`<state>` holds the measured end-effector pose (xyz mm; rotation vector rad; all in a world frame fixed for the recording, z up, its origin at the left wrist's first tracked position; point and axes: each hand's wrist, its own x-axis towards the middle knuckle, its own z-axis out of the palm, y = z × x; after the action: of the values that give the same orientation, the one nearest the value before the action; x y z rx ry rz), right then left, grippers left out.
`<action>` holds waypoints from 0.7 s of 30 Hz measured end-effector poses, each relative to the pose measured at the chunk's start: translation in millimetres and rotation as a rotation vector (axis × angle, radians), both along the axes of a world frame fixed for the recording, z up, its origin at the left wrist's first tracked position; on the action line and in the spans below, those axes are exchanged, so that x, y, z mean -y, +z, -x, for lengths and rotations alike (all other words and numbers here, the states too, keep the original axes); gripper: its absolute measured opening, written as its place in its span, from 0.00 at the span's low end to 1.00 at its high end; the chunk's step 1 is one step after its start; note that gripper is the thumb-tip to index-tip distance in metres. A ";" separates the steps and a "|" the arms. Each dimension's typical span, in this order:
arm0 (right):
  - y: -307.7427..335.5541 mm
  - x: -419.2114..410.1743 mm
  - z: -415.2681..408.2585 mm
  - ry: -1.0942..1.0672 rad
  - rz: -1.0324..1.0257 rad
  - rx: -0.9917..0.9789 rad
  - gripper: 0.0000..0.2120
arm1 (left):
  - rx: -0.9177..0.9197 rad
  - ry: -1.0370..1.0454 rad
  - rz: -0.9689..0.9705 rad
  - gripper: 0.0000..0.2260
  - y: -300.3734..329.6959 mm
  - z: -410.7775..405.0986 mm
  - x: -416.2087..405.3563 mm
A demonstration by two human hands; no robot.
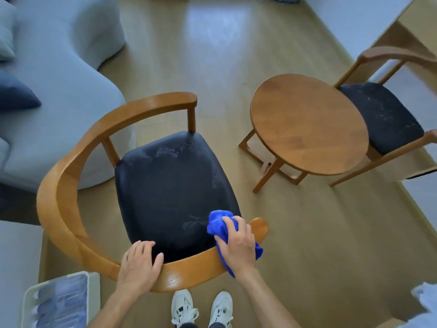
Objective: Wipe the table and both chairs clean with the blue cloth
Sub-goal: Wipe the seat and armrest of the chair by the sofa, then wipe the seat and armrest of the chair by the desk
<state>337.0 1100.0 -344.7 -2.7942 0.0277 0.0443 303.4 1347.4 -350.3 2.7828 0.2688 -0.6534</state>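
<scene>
The right hand (237,245) bunches the cloth (218,224) on the near chair (99,129) rail; the left hand (139,263) rests flat there. Beyond that chair stand the table (307,124) and far chair (383,114), sofa (59,67) alongside; no writing is readable.

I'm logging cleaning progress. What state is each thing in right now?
Blue cloth: bunched, pressed on the near chair's rail.
Near chair: upright, seat smeared.
Far chair: upright, seat speckled.
Table: upright, bare.
Right hand: gripping the cloth.
Left hand: flat on the rail.
</scene>
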 end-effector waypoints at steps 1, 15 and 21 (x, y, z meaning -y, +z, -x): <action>3.5 6.5 -8.7 -0.082 0.019 -0.046 0.23 | -0.021 0.012 0.001 0.19 3.4 -1.2 -0.8; 207.3 62.1 -41.3 -0.436 -1.130 0.063 0.21 | -0.072 0.127 1.127 0.10 215.0 -111.1 180.4; 267.4 150.1 -62.1 -0.354 -1.529 0.017 0.27 | -0.155 0.186 1.384 0.10 277.3 -143.0 271.7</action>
<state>399.1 949.9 -77.3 -1.2355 0.3256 -0.0369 446.4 1075.7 -73.0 1.3741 0.0418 -0.6355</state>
